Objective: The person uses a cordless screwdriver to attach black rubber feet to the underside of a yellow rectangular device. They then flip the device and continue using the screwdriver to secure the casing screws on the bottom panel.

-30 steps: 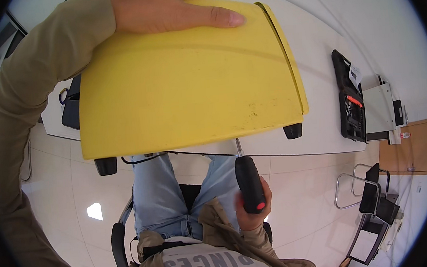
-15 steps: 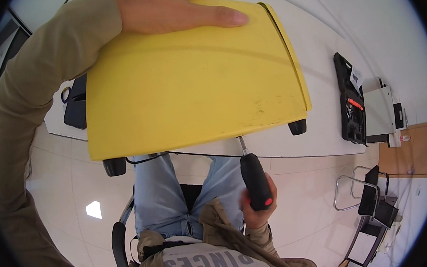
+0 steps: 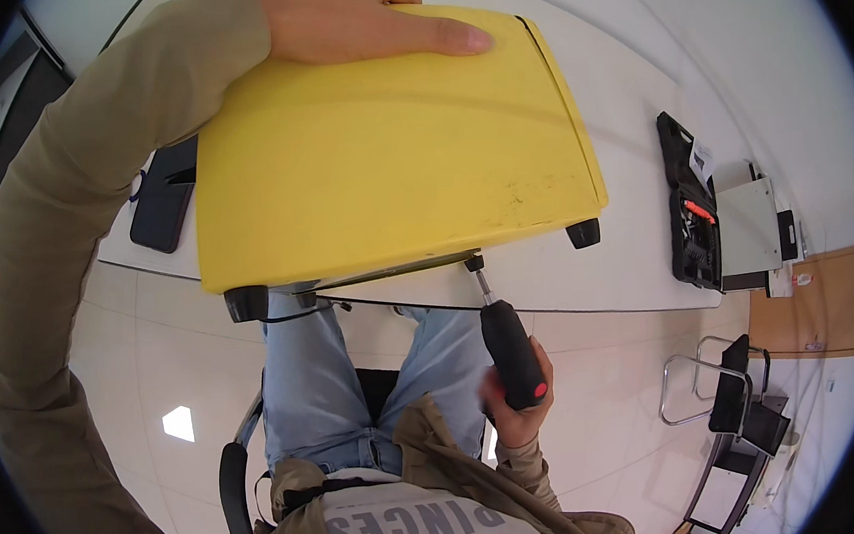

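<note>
A yellow box-shaped appliance [image 3: 388,160] with black feet stands tilted on the table's near side. My left hand [image 3: 347,17] grips it from above, thumb lying along the yellow panel and fingers reaching over the far edge, where they are partly hidden. Low on the right, my right hand [image 3: 529,415] is wrapped around a black power screwdriver [image 3: 514,355] with a red spot on its end. Its metal shaft points up to a small black foot [image 3: 474,262] on the underside, and the tip appears to meet it. A black cord [image 3: 340,305] hangs below the appliance.
On the white table [image 3: 636,250], an open black tool case [image 3: 688,206] lies at the right and a dark phone [image 3: 160,210] at the left. My legs [image 3: 307,397] are under the table's near edge. A metal-framed chair [image 3: 722,384] stands on the floor, far right.
The view has shifted slightly. The appliance's lower edge sits higher, so more of its underside and the small foot at the screwdriver tip now show. Both hands keep their holds.
</note>
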### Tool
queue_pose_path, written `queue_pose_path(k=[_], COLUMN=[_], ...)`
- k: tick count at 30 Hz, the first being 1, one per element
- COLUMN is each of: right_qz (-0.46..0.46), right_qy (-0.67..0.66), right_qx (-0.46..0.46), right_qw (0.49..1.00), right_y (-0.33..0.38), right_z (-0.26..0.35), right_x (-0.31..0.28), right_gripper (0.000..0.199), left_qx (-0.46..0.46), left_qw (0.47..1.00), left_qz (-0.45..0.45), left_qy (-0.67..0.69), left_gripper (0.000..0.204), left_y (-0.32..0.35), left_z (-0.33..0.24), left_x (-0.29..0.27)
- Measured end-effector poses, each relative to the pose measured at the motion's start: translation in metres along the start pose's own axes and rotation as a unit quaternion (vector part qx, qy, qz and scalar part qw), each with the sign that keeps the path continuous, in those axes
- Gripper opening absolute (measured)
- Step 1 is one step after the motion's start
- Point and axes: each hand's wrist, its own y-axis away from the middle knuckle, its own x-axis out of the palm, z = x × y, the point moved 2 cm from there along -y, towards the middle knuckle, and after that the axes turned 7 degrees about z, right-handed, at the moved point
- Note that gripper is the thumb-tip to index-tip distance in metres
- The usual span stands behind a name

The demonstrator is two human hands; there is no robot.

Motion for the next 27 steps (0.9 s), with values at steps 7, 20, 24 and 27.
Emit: queue_pose_path(k=[7,20,24,27], right_qz=[0.008,0.031,0.021,-0.001], right_qy=[-0.077,0.32,0.307,0.269], right_qx=[0.031,-0.151,-0.145,-0.142], right_qw=[0.996,0.935,0.94,0.953], right_y=[0.003,0.002,0.001,0.001], right_z=[0.001,0.008,0.01,0.011], right_x=[0.007,-0.01,-0.008,-0.003], right_gripper=[0.072,0.072,0.071,0.071], left_qx=[-0.001,0.004,-0.002,-0.002], left_qw=[1.0,1.0,1.0,1.0], left_qz=[-0.017,-0.013,-0.008,-0.01], left_qy=[-0.001,0.025,0.009,0.011], left_gripper=[0.066,0.065,0.066,0.066], left_y=[-0.002,-0.004,-0.004,-0.005], left_z=[0.004,0.004,0.005,0.006], left_x=[0.003,0.004,0.001,0.002])
